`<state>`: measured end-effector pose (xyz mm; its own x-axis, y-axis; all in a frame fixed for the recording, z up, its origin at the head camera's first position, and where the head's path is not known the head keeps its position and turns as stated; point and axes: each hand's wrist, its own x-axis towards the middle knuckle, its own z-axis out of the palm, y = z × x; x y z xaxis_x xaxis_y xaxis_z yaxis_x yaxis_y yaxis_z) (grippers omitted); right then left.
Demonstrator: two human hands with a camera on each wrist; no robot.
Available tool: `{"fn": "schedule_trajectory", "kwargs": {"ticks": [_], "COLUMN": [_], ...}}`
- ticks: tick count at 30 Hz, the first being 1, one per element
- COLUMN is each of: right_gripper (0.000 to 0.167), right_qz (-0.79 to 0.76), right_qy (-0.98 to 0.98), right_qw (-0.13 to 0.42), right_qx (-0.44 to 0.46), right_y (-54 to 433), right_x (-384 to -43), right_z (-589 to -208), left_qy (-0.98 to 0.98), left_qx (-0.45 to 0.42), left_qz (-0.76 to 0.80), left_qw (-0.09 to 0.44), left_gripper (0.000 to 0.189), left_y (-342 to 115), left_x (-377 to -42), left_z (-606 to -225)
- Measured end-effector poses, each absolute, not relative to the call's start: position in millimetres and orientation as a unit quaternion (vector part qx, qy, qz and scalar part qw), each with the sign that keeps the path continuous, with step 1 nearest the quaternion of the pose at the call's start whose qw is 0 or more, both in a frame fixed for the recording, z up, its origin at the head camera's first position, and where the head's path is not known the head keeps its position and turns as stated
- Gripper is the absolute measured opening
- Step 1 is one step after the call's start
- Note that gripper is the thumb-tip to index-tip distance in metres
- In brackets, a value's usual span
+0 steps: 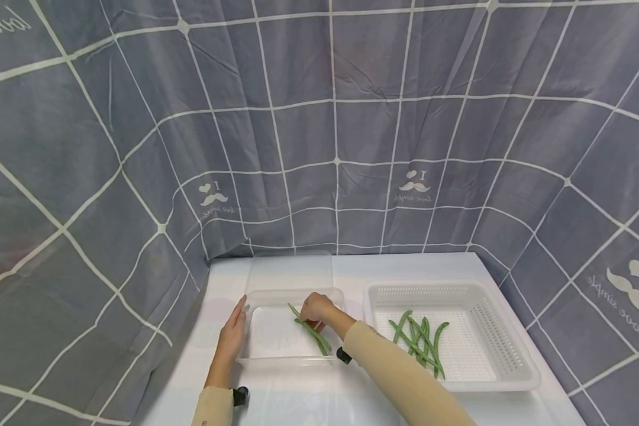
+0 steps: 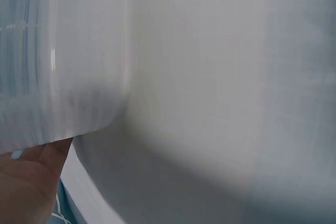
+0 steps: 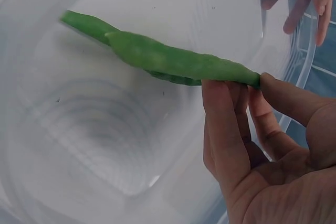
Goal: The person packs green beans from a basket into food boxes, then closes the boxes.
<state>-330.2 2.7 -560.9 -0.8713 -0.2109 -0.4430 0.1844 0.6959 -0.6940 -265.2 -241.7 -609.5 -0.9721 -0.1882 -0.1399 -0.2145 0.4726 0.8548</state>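
Note:
In the head view my right hand (image 1: 319,309) reaches into a clear plastic container (image 1: 268,328). Its thumb and fingers pinch one end of a green bean (image 3: 178,60), as the right wrist view shows. Beneath that bean, another green bean (image 3: 86,26) lies partly hidden on the container's floor. My left hand (image 1: 232,332) rests with straight fingers along the container's left wall. From the left wrist, the palm side of that hand (image 2: 31,184) appears at the lower left, beside the container's translucent wall (image 2: 89,77).
Right of the container stands a white perforated basket (image 1: 511,349) with several green beans (image 1: 418,340) inside. A flat clear lid (image 1: 290,272) lies behind the container on the white table (image 1: 223,302). A grey checked curtain (image 1: 373,142) encloses the back and sides.

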Motion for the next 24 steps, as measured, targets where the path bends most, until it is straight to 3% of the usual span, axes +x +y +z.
{"fn": "schedule_trajectory", "kwargs": {"ticks": [24], "right_gripper": [0.021], "right_qz": [-0.332], "right_qy": [0.909], "right_qw": [0.251], "right_qx": [0.006], "right_y": [-6.9], "right_x": [-326.9], "right_z": [-582.0], "left_qy": [0.86], "left_qx": [-0.122], "left_qz": [0.495], "left_qw": [0.01], "left_gripper": [0.053], "left_y": [-244.3], "left_x": [-266.5], "left_z": [-612.2]}}
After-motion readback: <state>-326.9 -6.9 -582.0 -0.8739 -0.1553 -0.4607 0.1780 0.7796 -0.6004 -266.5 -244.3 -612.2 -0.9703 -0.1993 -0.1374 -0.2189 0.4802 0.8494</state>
